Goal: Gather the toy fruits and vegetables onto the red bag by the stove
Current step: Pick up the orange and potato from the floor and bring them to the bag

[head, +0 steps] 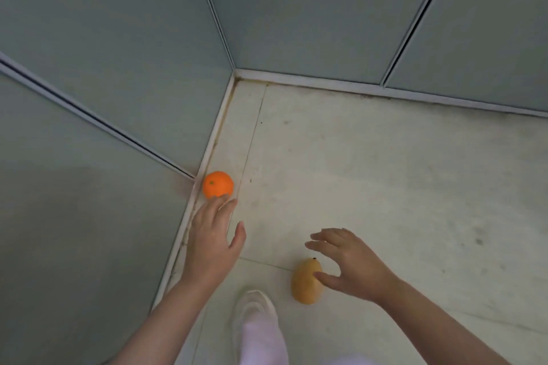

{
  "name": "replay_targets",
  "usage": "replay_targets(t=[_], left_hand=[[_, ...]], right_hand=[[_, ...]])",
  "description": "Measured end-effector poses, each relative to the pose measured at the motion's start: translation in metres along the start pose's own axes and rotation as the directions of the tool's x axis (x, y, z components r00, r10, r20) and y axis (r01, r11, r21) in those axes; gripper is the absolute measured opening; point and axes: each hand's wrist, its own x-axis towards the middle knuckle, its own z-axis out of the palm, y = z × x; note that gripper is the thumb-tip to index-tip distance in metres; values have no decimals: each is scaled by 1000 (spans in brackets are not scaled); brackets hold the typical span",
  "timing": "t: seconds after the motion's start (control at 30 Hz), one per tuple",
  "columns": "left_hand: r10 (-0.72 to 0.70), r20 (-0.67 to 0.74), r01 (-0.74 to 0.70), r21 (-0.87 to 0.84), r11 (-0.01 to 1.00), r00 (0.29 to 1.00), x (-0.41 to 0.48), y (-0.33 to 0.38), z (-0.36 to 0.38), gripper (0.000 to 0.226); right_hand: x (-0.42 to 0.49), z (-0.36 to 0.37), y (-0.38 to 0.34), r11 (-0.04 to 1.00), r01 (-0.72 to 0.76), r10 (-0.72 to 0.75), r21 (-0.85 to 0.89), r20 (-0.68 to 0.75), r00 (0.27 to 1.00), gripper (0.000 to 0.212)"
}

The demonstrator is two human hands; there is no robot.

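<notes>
Both grips wide and holding nothing: close your left hand [212,238] round the orange [218,184], your right hand [347,264] round the mango [305,281].

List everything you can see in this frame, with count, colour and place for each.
toy orange: one, bright orange, on the floor against the base of the left wall.
toy mango: one, yellow-orange, on the floor, nearer the person than the orange.
wall panels: several, grey-green with pale frames, meeting in a corner.
floor: pale tiles, scuffed.
shoe: one, white, bottom centre.
trouser leg: one, pale pink, above the shoe.
left hand: one, fingers straight, tips at the orange's near edge; contact unclear.
right hand: one, fingers spread, over the mango, thumb across its side.
</notes>
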Motion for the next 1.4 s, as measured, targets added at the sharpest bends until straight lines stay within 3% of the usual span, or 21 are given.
replay_targets(t=[0.33,0.73,1.03,1.27,1.4], left_hand=[[-114,41,114,16,993,993,-38,-32,46,51],[-196,36,199,-107,974,980,-57,-40,71,56],[-164,56,169,-101,980,985,-49,-45,77,55],[-155,35,156,-43,987,987,-27,-64,78,57],[-168,10,168,-22,986,986,-8,-76,86,46]], right_hand=[[3,71,32,996,3,-27,88,267,963,63],[2,103,38,999,6,-21,38,402,916,61],[10,96,40,961,-166,97,220,294,951,59],[52,51,48,972,-133,99,193,176,979,60],[86,27,47,965,-143,126,219,88,988,62]])
